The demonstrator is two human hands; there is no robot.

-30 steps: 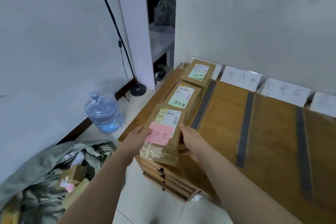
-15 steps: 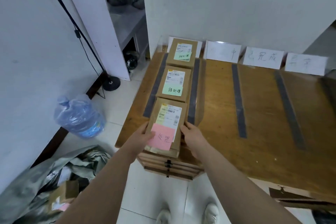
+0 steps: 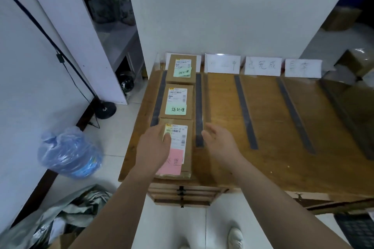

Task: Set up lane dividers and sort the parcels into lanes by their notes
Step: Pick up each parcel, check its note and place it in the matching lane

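Three brown parcels lie in a row in the leftmost lane of the wooden table (image 3: pixel 283 157). The far parcel (image 3: pixel 182 68) and the middle parcel (image 3: pixel 176 103) carry green notes. The near parcel (image 3: pixel 187 147) carries a pink note and a shipping label. My left hand (image 3: pixel 153 147) rests on the near parcel's left side, thumb on the label. My right hand (image 3: pixel 220 143) hovers just right of that parcel, fingers relaxed, holding nothing, above a grey divider strip (image 3: pixel 199 107). More grey strips (image 3: pixel 245 113) (image 3: pixel 295 115) mark further lanes.
White lane signs (image 3: pixel 263 65) lean on the wall behind the table. On the floor to the left stand a blue water bottle (image 3: pixel 68 153), a black stand base (image 3: pixel 105 109) and an open grey bag (image 3: pixel 66 218) with more parcels. My shoe (image 3: pixel 235 238) is near the table's front.
The pink-note parcel went down onto the table behind the other two. My right hand let go of it and moved off to the right; my left hand stays on it.
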